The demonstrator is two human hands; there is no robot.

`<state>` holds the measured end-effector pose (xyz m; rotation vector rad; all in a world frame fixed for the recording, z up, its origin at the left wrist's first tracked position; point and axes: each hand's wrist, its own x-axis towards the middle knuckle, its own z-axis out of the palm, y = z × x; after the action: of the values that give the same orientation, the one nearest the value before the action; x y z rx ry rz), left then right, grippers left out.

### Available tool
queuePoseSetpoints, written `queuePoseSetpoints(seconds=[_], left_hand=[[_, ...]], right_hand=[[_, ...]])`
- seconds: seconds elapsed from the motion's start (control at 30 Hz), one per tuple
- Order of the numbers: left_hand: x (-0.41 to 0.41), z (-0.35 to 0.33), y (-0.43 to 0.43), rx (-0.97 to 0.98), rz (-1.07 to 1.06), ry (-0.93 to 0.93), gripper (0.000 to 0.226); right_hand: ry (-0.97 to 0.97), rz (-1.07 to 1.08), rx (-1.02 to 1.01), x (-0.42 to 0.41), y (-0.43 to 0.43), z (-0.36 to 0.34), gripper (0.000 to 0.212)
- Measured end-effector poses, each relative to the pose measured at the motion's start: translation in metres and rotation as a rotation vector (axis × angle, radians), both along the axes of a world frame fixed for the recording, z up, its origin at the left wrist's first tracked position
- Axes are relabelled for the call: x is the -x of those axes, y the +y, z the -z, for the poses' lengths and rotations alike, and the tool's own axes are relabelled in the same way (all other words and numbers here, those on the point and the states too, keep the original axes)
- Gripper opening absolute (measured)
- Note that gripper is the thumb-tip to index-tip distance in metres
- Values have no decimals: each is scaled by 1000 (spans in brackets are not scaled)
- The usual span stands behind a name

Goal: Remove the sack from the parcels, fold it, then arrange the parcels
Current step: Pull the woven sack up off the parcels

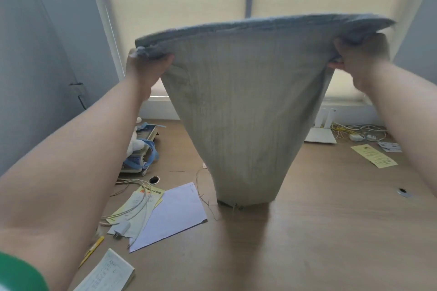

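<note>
A grey woven sack (246, 111) hangs upright over the wooden table (319, 231), its frayed bottom edge touching the tabletop. My left hand (144, 68) grips the sack's top edge at the left corner. My right hand (359, 59) grips the top edge at the right corner. The top edge is stretched wide between both raised hands, and the sack narrows toward the bottom. No parcels show; whatever lies behind or inside the sack is hidden.
White paper (172, 215), yellow slips (139, 205), a white cable with plug (123, 229), a yellow pen (92, 250) and a notebook (106, 271) lie at left. Blue straps on a device (142, 153) sit behind. A yellow leaflet (373, 156), a white router (324, 130) and wires (354, 130) lie at right.
</note>
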<state>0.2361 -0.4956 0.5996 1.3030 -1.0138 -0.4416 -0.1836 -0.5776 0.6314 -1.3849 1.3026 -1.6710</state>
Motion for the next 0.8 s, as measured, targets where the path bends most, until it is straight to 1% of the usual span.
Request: queuePoseSetpoints(seconds=[0.07,0.1,0.13,0.2,0.23,0.33,0.4,0.47,0.53,0.6,0.67,0.7,0.73,0.77,0.8], left_hand=[[3,-13,2,66,-42,19,73],[6,-16,3,84,-44,26,69],[11,-18,6,80,-30,42,55],[19,-12,8,46,19,107,18],[22,-7,7,31,33,140,13],[27,5,8,21,62,202,12],[28,10,8,-2,76,156,11],[27,17,8,-48,102,88,16],[24,29,8,-164,169,43,21],[18,47,9,-386,237,-47,33],[16,62,10,-583,245,-166,55],[17,65,10,-644,221,-193,59],[21,65,9,-668,205,-197,57],[24,63,8,-660,201,-190,52],[27,58,7,-631,202,-171,46]], right_hand=[[12,18,66,-4,5,-14,41],[13,21,91,-5,8,-16,39],[8,6,114,-6,11,-15,38],[18,-63,112,-8,15,-3,37],[46,-114,78,-10,18,6,38],[135,-198,-81,-12,15,40,55],[142,-176,-111,-15,11,56,61],[146,-116,-118,-20,11,65,59],[165,-78,-119,-22,10,70,59],[215,-60,-124,-22,9,73,59],[321,-53,-140,-22,7,74,52],[393,-54,-148,-20,7,73,42],[448,-51,-173,-19,7,71,28],[479,-70,-201,-16,8,67,19],[488,-88,-219,-14,7,62,21]])
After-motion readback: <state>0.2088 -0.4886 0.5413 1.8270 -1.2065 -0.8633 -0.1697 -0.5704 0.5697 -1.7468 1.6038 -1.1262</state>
